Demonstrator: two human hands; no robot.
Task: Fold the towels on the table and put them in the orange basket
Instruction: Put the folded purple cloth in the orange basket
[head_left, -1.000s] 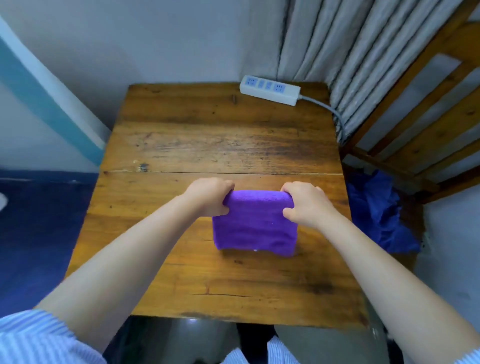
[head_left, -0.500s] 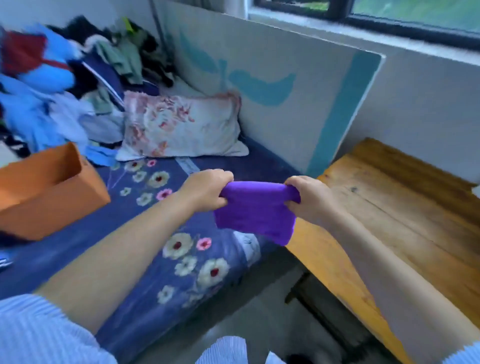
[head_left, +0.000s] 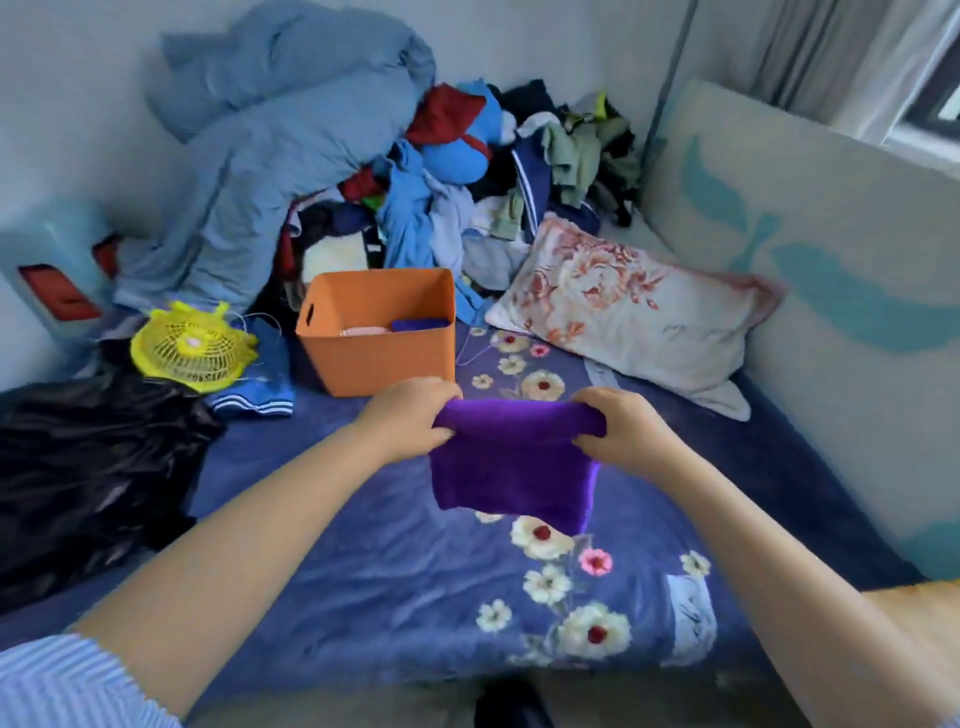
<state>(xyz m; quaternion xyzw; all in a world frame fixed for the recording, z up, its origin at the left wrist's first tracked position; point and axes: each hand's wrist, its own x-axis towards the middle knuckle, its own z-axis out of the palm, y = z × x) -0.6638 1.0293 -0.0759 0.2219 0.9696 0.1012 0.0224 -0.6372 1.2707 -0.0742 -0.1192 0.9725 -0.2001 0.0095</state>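
Folded purple towel (head_left: 511, 467) hangs, L hand (head_left: 410, 418) & R hand (head_left: 621, 431) pinching top corners.

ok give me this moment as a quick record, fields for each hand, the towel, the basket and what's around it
left hand: left hand grips the towel's upper left edge
right hand: right hand grips the upper right edge
towel: purple towel, folded, held in the air over the bed
basket: orange basket stands on the bed beyond the hands, something pink and something purple inside
nearby: yellow fan left of the basket, floral pillow to its right
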